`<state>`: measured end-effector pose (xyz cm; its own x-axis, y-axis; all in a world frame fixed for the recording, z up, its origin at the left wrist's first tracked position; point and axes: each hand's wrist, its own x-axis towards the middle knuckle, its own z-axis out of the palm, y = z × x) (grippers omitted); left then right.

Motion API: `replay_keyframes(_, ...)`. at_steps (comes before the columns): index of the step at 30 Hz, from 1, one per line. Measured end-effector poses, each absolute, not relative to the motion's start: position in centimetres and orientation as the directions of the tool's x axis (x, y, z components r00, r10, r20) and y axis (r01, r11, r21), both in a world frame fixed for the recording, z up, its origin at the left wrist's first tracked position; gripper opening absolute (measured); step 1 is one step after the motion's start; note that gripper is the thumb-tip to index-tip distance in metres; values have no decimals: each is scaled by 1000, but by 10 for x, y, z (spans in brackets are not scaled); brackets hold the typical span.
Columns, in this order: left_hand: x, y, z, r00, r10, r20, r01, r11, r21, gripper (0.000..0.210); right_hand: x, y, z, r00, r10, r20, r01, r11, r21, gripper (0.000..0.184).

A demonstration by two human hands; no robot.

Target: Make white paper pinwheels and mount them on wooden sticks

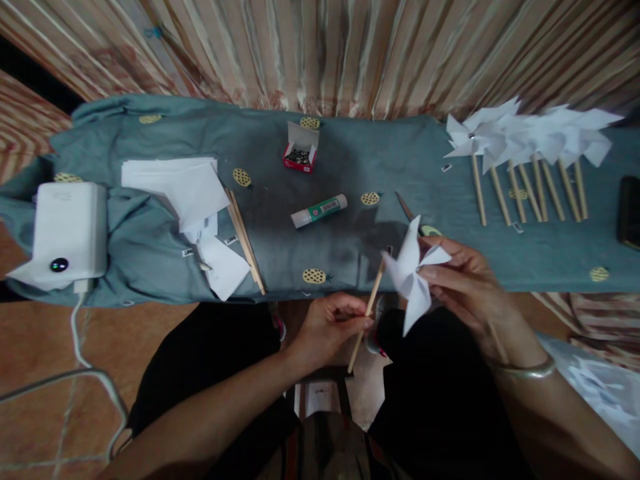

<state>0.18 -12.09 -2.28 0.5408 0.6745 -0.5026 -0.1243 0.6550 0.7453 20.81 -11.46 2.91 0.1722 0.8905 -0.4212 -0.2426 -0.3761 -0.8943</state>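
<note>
My left hand (333,330) pinches a thin wooden stick (374,293), held slanted over the table's front edge. In my right hand (467,283) is a white paper pinwheel (413,277), gripped near its centre with the fingers closed. The stick's upper end comes close to the pinwheel's left blade; I cannot tell whether they touch. Just beyond the pinwheel lie scissors (406,207), partly covered by it and my right hand. A green and white glue stick (319,211) rests on the cloth, and behind it stands an opened red box (300,157) of small metal pins.
Several finished pinwheels on sticks (537,143) lie at the back right. To the left are white paper sheets (170,180), loose wooden sticks (245,240) and a white power bank (70,227) with a cable. A dark phone-like object (629,212) sits at the right edge.
</note>
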Motion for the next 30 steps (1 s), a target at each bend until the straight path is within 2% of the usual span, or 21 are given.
replay_keyframes(3, 2, -121, -24, 551, 670, -497, -146, 664, 734, 20, 198, -122, 30, 168, 954, -247, -14, -249, -969, 28)
replay_keyframes(6, 2, -121, -26, 534, 676, -508, -168, 674, 720, 23, 192, -135, 33, 171, 983, -70, 257, -113, -960, 26)
replay_keyframes(10, 2, -122, -30, 466, 710, -528, -142, 649, 747, 31, 188, -150, 43, 72, 989, 127, 625, 54, -779, 29)
replay_keyframes(12, 3, -121, -31, 446, 715, -539, -121, 645, 755, 34, 186, -153, 49, -59, 965, 255, 718, 219, -661, 35)
replay_keyframes(15, 4, -119, -30, 454, 700, -551, -143, 667, 731, 38, 182, -154, 55, -263, 891, 370, 722, 436, -537, 49)
replay_keyframes(19, 5, -116, -28, 435, 735, -521, -184, 639, 747, 44, 180, -157, 55, -375, 841, 390, 688, 535, -490, 53)
replay_keyframes(26, 3, -121, -36, 450, 724, -522, -54, 606, 794, 33, 185, -161, 47, -281, 864, 418, 752, 468, -463, 61)
replay_keyframes(30, 2, -125, -39, 452, 715, -534, -21, 607, 795, 28, 188, -162, 48, -225, 889, 398, 758, 416, -501, 59)
